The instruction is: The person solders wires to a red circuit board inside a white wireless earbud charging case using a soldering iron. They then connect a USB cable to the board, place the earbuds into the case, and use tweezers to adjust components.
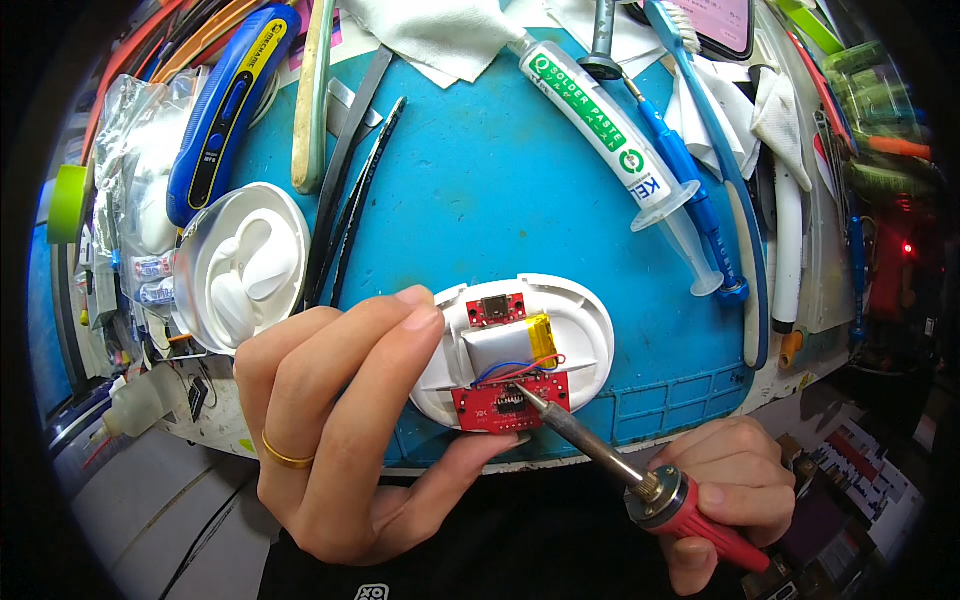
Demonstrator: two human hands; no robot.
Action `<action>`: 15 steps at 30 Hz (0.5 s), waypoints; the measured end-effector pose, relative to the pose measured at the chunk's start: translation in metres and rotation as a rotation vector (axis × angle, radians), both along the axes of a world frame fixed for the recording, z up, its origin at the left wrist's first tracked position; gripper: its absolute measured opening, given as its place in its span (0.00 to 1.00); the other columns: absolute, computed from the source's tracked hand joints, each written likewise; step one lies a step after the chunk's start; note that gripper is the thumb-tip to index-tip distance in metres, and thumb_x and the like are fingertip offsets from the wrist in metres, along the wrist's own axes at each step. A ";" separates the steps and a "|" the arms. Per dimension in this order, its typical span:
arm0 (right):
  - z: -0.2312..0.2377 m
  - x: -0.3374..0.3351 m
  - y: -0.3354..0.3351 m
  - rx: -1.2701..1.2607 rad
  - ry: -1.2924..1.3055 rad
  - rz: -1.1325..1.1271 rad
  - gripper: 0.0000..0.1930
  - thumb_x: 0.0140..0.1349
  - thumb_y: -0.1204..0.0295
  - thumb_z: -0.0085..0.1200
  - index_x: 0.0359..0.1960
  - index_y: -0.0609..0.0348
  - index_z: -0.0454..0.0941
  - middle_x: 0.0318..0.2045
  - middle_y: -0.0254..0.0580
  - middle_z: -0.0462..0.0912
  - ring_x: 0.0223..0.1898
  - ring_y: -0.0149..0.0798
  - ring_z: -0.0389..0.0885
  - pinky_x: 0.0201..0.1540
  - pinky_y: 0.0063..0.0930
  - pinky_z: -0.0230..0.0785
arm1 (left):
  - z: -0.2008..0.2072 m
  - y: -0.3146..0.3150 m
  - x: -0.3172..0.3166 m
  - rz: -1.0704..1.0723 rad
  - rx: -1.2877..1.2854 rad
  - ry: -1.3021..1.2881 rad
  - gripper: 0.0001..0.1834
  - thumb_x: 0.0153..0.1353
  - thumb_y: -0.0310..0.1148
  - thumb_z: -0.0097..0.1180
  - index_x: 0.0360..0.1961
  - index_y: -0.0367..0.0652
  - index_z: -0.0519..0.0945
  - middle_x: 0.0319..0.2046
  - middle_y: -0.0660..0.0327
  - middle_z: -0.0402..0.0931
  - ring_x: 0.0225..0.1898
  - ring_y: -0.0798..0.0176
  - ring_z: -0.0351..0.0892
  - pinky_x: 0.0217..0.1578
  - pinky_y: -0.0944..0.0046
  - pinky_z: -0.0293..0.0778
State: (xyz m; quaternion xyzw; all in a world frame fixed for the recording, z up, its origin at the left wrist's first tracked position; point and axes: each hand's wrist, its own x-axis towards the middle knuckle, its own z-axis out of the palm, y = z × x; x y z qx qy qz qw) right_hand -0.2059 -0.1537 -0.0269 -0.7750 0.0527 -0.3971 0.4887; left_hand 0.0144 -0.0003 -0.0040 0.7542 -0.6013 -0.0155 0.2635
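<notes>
A shallow, oval shell of glossy white plastic (590, 340) is held over the near edge of the smooth blue mat (450, 200) by which the counter (215, 428) is covered; its left and near rim is gripped by the left hand (340, 430), whose fingers (385, 370) are parted from the thumb only by the width of the shell; a smooth gold-coloured ring (285, 457) is worn on one of them; within the shell, a silver, pillow-shaped foil battery (492, 350) with yellow tape at one end is flanked by a small red circuit board (497, 310) bearing a metal port, and by a larger, rectangular red circuit board (475, 410); thin red and blue wires (510, 366) are looped between them. A soldering iron with a tapered metal barrel (595, 440) is held by its red handle in the right hand (735, 475), the fingers being curled closely around it; its tip is brought to the larger board beside the wires, though whether contact is made cannot be told. At the left, rounded white plastic pieces (268, 265) are nested in a white, bowl-shaped plastic dish (205, 235); at the right, a translucent plastic syringe (605, 130) is laid diagonally.
</notes>
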 end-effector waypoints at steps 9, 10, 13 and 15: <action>0.000 -0.001 0.000 0.000 0.006 0.004 0.16 0.68 0.71 0.60 0.47 0.74 0.73 0.26 0.50 0.81 0.21 0.43 0.79 0.24 0.34 0.77 | 0.000 -0.001 -0.001 0.013 0.001 0.000 0.41 0.59 0.56 0.73 0.62 0.33 0.79 0.54 0.45 0.83 0.53 0.48 0.82 0.55 0.50 0.75; 0.001 -0.001 0.000 0.001 0.008 0.005 0.16 0.68 0.71 0.60 0.47 0.74 0.73 0.26 0.50 0.81 0.21 0.43 0.79 0.24 0.34 0.77 | 0.000 -0.001 -0.001 0.015 0.009 0.000 0.41 0.59 0.56 0.73 0.62 0.33 0.79 0.54 0.45 0.83 0.53 0.48 0.82 0.55 0.50 0.75; 0.002 -0.002 -0.002 0.003 0.018 0.014 0.16 0.68 0.71 0.61 0.47 0.73 0.73 0.27 0.50 0.82 0.21 0.43 0.79 0.25 0.34 0.77 | 0.000 -0.001 -0.001 0.017 0.009 -0.003 0.41 0.59 0.56 0.74 0.62 0.33 0.79 0.54 0.45 0.83 0.53 0.48 0.82 0.55 0.50 0.75; 0.002 -0.002 -0.003 0.005 0.029 0.029 0.16 0.68 0.71 0.61 0.46 0.73 0.73 0.27 0.50 0.82 0.22 0.44 0.79 0.25 0.35 0.78 | 0.001 -0.001 -0.001 0.011 0.002 -0.002 0.41 0.59 0.56 0.74 0.61 0.32 0.79 0.54 0.45 0.83 0.53 0.48 0.82 0.55 0.50 0.75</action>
